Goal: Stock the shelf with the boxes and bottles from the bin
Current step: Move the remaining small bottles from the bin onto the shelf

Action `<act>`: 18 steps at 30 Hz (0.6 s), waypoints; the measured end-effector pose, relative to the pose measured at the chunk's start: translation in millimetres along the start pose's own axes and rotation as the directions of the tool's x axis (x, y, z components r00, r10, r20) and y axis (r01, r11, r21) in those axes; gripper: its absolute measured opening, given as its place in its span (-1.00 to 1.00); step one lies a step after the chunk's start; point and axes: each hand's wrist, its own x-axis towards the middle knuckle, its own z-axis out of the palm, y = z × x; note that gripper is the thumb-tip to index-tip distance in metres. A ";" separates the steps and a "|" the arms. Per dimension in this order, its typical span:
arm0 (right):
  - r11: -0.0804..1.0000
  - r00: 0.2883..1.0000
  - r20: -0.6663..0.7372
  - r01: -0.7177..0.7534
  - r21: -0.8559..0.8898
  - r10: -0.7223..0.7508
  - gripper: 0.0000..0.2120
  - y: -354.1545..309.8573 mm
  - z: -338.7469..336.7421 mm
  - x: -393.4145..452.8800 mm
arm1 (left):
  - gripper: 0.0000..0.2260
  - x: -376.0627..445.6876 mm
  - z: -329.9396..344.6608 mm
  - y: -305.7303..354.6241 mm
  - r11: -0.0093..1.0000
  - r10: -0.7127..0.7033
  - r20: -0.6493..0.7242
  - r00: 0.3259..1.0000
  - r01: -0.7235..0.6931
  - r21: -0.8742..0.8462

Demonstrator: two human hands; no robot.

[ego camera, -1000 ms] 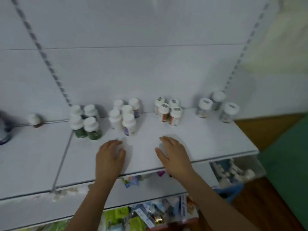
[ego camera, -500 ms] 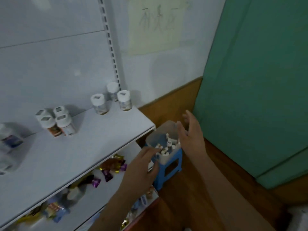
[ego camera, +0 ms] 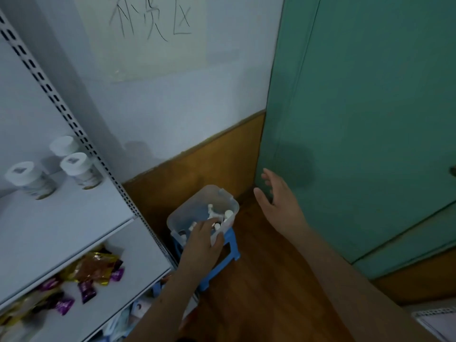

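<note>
A clear plastic bin [ego camera: 195,197] stands on a small blue stool [ego camera: 232,245] right of the shelving. Several small white-capped bottles [ego camera: 228,214] lie inside it. My left hand [ego camera: 203,243] reaches over the bin's near rim, its fingers down among the bottles and the thumb by the rim; no bottle shows in a grip. My right hand [ego camera: 278,201] hovers spread and empty just right of the bin. Three white-lidded bottles [ego camera: 80,169] stand at the right end of the white shelf [ego camera: 61,218].
The lower shelf holds wrapped candies [ego camera: 96,267], with more packets below. A green door [ego camera: 370,119] stands close on the right, a wood-panelled wall behind the bin, and wooden floor [ego camera: 259,292] beneath. A slotted shelf upright [ego camera: 81,134] runs beside the bin.
My view swung right from the shelf to the bin. Both hands left the shelf board; the left now dips into the bin and the right has moved out to the bin's right.
</note>
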 end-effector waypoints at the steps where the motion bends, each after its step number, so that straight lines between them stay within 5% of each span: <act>1: 1.000 1.000 0.014 -0.002 0.000 0.002 -0.40 6.5 -1.3 7.9 | -0.66 5.4 5.4 -2.5 1.000 -0.020 0.003 1.000 0.020 0.007; 9: 1.000 0.994 0.112 0.018 -0.023 -0.015 -0.41 41.1 25.3 117.0 | -0.74 91.4 32.5 -45.5 0.976 -0.219 0.035 0.975 0.218 0.023; 18: 0.984 0.918 0.390 -0.004 -0.176 0.074 -0.37 90.7 74.1 212.9 | -0.68 196.7 55.0 -100.1 0.857 -0.506 0.074 0.859 0.511 -0.069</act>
